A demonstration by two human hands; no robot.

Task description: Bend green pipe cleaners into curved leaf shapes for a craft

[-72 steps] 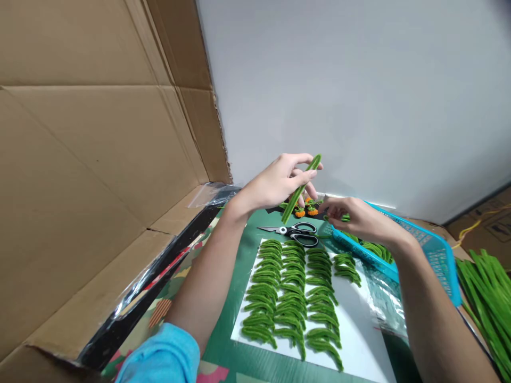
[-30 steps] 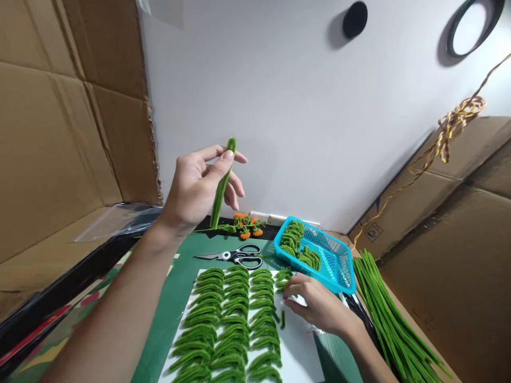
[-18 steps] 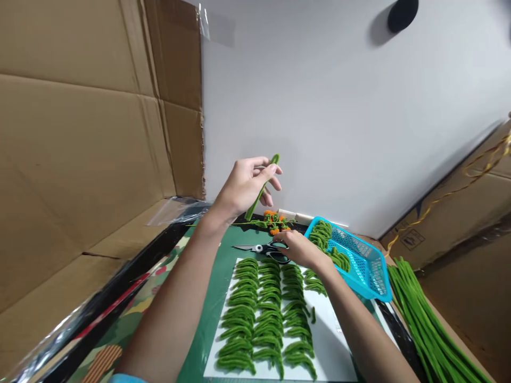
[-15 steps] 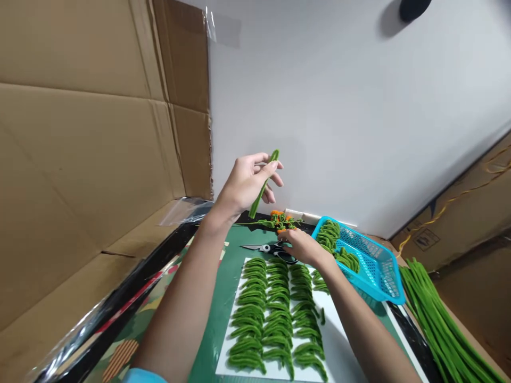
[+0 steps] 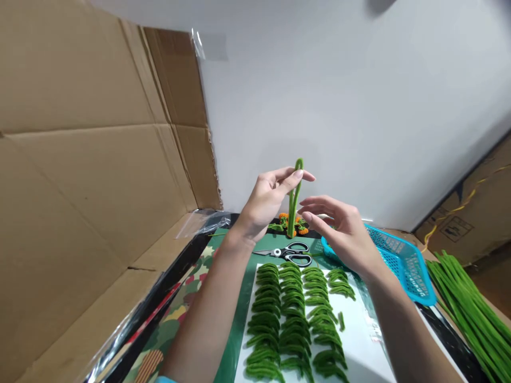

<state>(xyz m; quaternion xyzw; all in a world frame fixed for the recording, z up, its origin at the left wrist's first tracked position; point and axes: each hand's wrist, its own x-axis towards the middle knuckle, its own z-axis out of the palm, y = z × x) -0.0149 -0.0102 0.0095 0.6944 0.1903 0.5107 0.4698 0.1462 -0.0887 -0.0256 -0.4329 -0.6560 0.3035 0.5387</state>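
Note:
My left hand pinches a green pipe cleaner near its top; it is bent double into a narrow loop and hangs upright. Just to its right, my right hand has its fingers apart and holds nothing. Below them, scissors with black-and-grey handles lie on a green mat. Nearer me, a white sheet bears rows of short, curved green pipe cleaner pieces. One small straight piece lies apart from the rows.
A blue plastic basket stands at the right, partly behind my right hand. Beyond it lies a bundle of long green pipe cleaners. Small orange and green pipe cleaner pieces rest by the wall. Cardboard rises on the left.
My right hand has lifted away from the scissors toward the bent pipe cleaner. My left hand still holds it, now more upright. The view has shifted somewhat.

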